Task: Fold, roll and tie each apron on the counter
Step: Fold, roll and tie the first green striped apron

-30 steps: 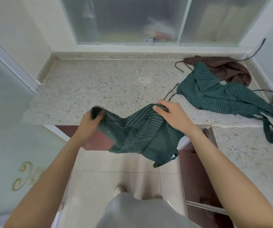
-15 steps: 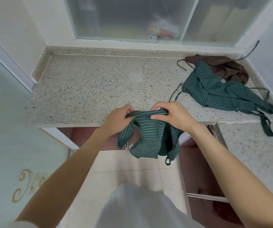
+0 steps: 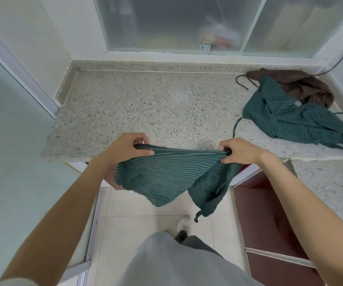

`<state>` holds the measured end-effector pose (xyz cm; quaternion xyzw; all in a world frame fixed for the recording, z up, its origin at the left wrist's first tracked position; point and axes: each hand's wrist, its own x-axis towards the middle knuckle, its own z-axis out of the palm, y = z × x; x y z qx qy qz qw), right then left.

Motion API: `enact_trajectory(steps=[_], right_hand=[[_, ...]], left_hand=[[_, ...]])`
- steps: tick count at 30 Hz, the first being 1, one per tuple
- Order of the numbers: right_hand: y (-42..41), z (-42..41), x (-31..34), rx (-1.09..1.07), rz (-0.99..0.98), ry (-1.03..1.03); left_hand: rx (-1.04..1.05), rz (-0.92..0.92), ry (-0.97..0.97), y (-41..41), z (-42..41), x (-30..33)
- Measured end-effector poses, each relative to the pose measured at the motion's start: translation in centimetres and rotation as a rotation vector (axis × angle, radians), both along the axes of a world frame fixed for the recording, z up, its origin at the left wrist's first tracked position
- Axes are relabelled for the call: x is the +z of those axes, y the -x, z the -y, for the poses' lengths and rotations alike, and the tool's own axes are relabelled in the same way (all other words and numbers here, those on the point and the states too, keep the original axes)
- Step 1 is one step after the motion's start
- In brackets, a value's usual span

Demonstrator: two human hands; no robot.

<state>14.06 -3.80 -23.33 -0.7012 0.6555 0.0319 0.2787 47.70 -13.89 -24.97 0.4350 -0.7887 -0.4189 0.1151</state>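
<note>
Fingers [image 3: 143,150] of both hands pinch a green apron [image 3: 166,172] stretched at the table's [image 3: 145,108] near edge; two more aprons [image 3: 290,112] lie far right.

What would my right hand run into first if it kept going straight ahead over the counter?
Probably nothing soon: ahead of the right hand lies bare counter, then the window ledge. The green apron pile sits off to its right, though depth is unclear.
</note>
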Motion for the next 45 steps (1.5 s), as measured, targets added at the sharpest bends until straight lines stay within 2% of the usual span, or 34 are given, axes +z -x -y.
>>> enact_trajectory(steps=[3,5,8,10,12,15,20,23,29,37,45], right_hand=[[0.3,2.1,-0.7,0.045,-0.119,-0.027],[0.9,3.5,-0.7,0.041,-0.091,-0.042],[2.1,5.7,0.0,-0.027,0.254,-0.023],[2.6,7.3,0.9,-0.074,0.47,0.02],[3.1,9.3,1.5,-0.115,0.553,0.068],[3.4,12.9,1.7,-0.064,0.443,0.218],[2.8,19.5,1.2,-0.048,0.161,0.491],[2.8,23.0,0.3,-0.125,0.084,0.571],[2.4,29.4,-1.8,-0.259,0.097,0.524],[1.2,38.9,-5.3,-0.361,-0.017,0.469],[0.0,47.8,-10.3,-0.424,-0.165,0.444]], left_hand=[[0.005,0.102,0.058,-0.4,1.5,0.7],[0.069,0.129,0.093,-1.1,2.7,0.7],[0.173,0.228,0.177,-2.3,4.8,1.5],[0.269,0.264,0.334,-2.4,6.3,2.3],[0.363,0.313,0.529,-2.1,7.6,3.3],[0.351,0.366,0.668,-2.0,9.3,3.7],[0.331,0.391,0.72,-2.5,13.8,3.5],[0.331,0.424,0.718,-2.7,17.6,2.6],[0.358,0.525,0.74,-3.1,25.8,-1.4],[0.423,0.369,0.617,-1.6,37.0,-5.1],[0.379,0.36,0.553,-1.1,47.2,-10.7]])
